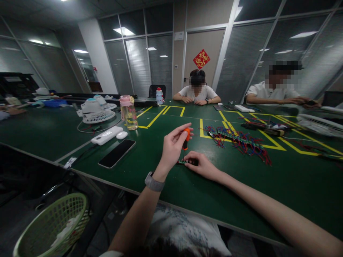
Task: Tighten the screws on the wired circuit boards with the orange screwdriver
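Observation:
My left hand [175, 144] grips the orange and black handle of a screwdriver [187, 137], which stands upright with its thin shaft pointing down. Below it, the tip meets a small green circuit board [182, 162] on the green table. The fingers of my right hand [199, 163] are closed on the board's right end and hold it against the tabletop. Exactly where the tip touches is too small to make out. To the right of my hands lies a row of small circuit boards [235, 137] with red and blue wires.
On the green table [150, 175], a phone [117, 153], a white power strip [107, 135], an earbud case [122, 135], a pink bottle [129, 112] and white fans [98, 110] stand left. Two people sit across the table. A green basket [80, 207] is on the floor.

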`<action>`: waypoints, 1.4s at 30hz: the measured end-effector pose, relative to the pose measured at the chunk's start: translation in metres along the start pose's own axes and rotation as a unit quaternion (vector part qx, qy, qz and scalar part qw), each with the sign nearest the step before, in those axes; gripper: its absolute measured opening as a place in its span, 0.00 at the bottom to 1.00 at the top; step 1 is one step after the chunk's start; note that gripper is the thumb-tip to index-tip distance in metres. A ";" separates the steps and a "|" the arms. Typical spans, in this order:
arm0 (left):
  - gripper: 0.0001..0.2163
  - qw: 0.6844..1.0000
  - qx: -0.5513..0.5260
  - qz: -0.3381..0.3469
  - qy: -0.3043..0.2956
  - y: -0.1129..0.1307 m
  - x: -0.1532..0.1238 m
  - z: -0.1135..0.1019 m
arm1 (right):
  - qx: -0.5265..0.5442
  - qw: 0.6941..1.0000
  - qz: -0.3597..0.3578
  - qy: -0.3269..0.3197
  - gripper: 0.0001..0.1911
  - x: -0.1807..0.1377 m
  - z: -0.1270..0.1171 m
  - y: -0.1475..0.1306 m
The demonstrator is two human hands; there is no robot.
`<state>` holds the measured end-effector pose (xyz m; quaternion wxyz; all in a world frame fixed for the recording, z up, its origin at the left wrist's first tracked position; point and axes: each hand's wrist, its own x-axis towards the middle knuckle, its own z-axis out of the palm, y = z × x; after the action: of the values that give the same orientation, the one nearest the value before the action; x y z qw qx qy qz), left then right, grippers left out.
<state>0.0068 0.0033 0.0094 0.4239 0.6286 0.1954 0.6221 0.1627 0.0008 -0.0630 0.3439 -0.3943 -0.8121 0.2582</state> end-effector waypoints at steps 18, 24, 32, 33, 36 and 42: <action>0.11 0.993 0.102 0.051 0.041 0.000 0.001 -0.002 | -0.006 1.000 -0.005 0.004 0.08 0.000 0.001 0.002; 0.14 1.000 -0.014 0.001 -0.014 -0.002 0.001 0.000 | -0.003 1.000 -0.001 0.005 0.08 0.000 0.001 0.000; 0.11 0.996 0.073 0.042 0.020 0.000 0.002 -0.002 | -0.007 1.000 -0.004 0.005 0.08 -0.001 0.000 0.001; 0.12 0.998 0.049 0.031 0.005 -0.001 0.002 -0.002 | -0.007 1.000 -0.004 0.005 0.08 0.000 0.000 0.001; 0.15 0.999 -0.012 -0.002 -0.030 -0.003 0.003 -0.001 | -0.005 1.000 -0.004 0.006 0.08 0.000 0.001 0.000; 0.14 1.000 -0.004 -0.006 -0.012 -0.002 0.002 0.001 | -0.004 1.000 -0.002 0.004 0.08 0.000 0.001 0.001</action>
<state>0.0082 0.0061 0.0093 0.4323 0.6332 0.1917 0.6127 0.1623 0.0011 -0.0640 0.3455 -0.3953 -0.8127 0.2526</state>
